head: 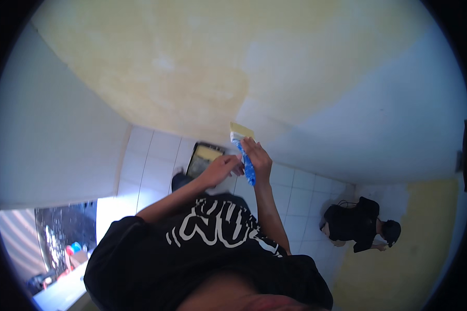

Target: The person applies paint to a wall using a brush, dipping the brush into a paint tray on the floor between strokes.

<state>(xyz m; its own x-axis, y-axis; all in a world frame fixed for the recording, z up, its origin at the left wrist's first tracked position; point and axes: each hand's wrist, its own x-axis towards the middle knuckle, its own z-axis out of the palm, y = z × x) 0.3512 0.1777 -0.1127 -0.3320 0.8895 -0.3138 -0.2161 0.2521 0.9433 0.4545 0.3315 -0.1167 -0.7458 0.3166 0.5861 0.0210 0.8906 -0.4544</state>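
Note:
A flat paintbrush (248,161) with a blue patterned handle, pale ferrule and yellowish bristles is held in my right hand (258,157), bristle end towards the wall. My left hand (220,169) is just left of the handle, fingers bent; whether it touches the brush cannot be told. Beyond the hands rises a wall (202,77) with uneven yellow paint over a paler surface. Its right part is pale blue-white. On the tiled floor, partly behind my left hand, lies a dark paint tray (208,152) with yellow paint in it.
At the right, a person (352,221) in black clothes and a dark cap is low down by another partly yellow wall (428,233). A plain pale wall (58,136) stands at the left, with a bright opening and assorted objects below it. White floor tiles (159,155) run along the walls.

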